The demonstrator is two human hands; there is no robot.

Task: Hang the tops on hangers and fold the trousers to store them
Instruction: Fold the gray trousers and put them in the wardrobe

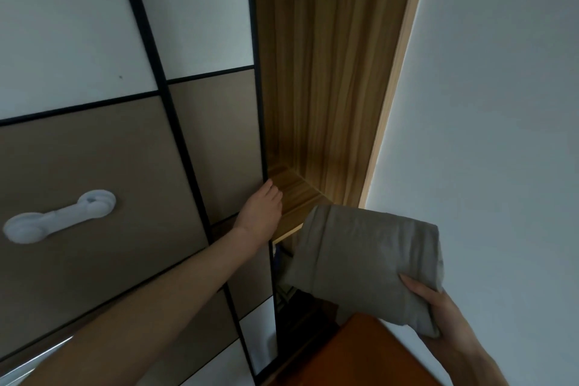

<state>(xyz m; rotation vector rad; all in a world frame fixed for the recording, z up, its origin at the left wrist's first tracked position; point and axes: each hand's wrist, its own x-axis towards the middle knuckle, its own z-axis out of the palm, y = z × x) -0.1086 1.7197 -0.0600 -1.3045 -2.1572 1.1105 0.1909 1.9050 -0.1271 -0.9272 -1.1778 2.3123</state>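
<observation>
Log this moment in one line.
left hand: on black-framed sliding door edge | right hand: holds folded grey trousers | wooden shelf: bare

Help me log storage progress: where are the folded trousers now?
Lower right of the head view: the folded trousers are held in the right hand, just short of the wooden shelf.

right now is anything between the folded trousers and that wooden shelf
Nothing visible. The right hand holds the folded trousers just below and in front of the shelf, whose visible part is bare. The left hand rests at the door edge, left of the path.
</observation>
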